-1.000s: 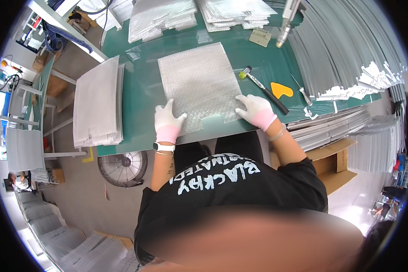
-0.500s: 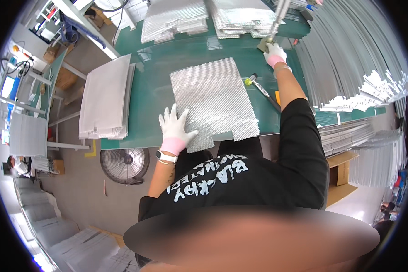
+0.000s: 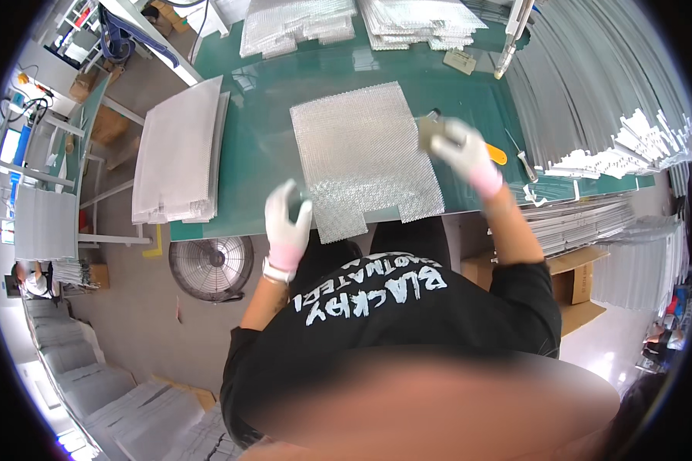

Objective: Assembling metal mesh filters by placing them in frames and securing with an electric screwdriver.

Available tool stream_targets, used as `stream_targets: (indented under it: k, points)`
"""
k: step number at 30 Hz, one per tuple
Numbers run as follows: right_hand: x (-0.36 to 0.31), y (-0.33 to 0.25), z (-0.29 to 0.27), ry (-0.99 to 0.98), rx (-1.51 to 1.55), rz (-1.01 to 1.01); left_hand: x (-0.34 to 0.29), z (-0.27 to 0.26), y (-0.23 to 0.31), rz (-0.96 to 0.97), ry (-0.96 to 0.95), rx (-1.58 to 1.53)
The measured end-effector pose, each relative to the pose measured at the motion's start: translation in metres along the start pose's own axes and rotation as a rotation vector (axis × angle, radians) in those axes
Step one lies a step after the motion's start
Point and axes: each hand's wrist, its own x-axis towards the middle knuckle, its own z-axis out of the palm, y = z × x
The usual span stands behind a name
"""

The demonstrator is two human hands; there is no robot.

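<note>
A silver mesh sheet [image 3: 361,146] with a notched near edge lies flat on the green tabletop [image 3: 261,146]. My right hand [image 3: 467,157], in a white and pink glove, is over the sheet's right side. It grips a small flat olive-grey block [image 3: 430,134], blurred by motion. Below that hand is a hammer [image 3: 434,114], mostly hidden with only its dark head showing. My gloved left hand [image 3: 287,219] is at the sheet's near left edge, thumb and fingers apart, holding nothing.
Another olive-grey block [image 3: 459,61] lies at the back right. Yellow-handled tool [image 3: 497,154] and screwdriver [image 3: 524,157] lie right. Mesh stacks [image 3: 300,23] stand at the back, pale sheets [image 3: 178,154] at left, long strips [image 3: 592,92] at right. A floor fan [image 3: 211,267] stands below.
My right hand has come back from the far right toward the sheet, now with a block in it. My left hand has drawn off the sheet toward me, fingers more curled.
</note>
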Motion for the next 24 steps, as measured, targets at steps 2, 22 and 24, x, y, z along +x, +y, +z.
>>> stream_targets:
  k: [2,22,24]
  points:
    - [-0.069,-0.045,0.019,-0.273,0.251,0.182,-0.041,-0.012,0.009,-0.017,-0.241,-0.416]
    - [-0.168,-0.004,0.148,-0.050,1.118,0.773,-0.100,0.091,0.016,-0.749,-0.495,-1.042]
    - [-0.167,-0.008,0.145,-0.084,1.003,0.803,-0.097,0.089,0.030,-0.987,-0.410,-1.261]
